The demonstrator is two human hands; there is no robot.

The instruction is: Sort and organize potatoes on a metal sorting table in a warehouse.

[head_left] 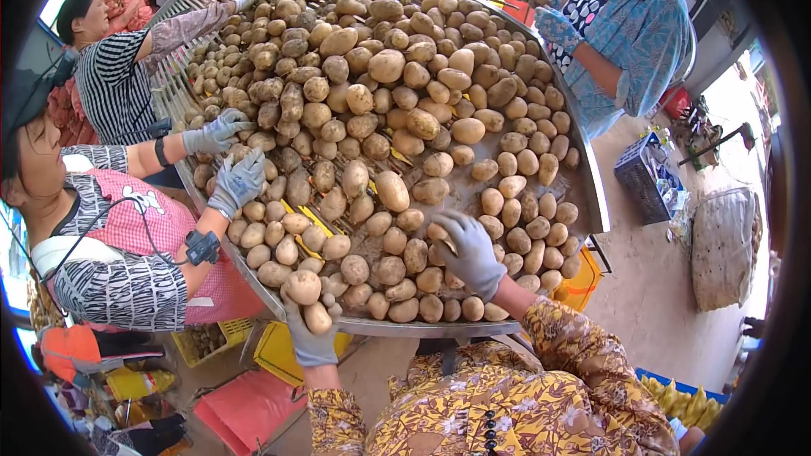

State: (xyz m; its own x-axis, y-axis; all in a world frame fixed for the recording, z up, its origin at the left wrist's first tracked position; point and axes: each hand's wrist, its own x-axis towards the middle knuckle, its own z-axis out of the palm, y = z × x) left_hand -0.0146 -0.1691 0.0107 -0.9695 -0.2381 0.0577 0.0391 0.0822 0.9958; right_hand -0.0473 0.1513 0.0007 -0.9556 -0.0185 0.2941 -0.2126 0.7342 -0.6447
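Note:
A metal sorting table [378, 327] is heaped with brown potatoes [386, 66], thickest toward the far middle. At its near edge, my left hand [311, 339], in a grey glove, is closed around two potatoes [317, 319], one above the other. My right hand [470, 255], also gloved in grey, reaches over the near middle of the table. Its fingers curl around a potato [441, 235], partly hidden by the glove. More potatoes [390, 270] lie close about both hands.
Co-workers in gloves [236, 186] stand along the left side, and another person [625, 42] at the far right holds a potato. Yellow crates [579, 283] sit below the rim. A dark crate [649, 177] and a pale sack [725, 249] stand on the floor at right.

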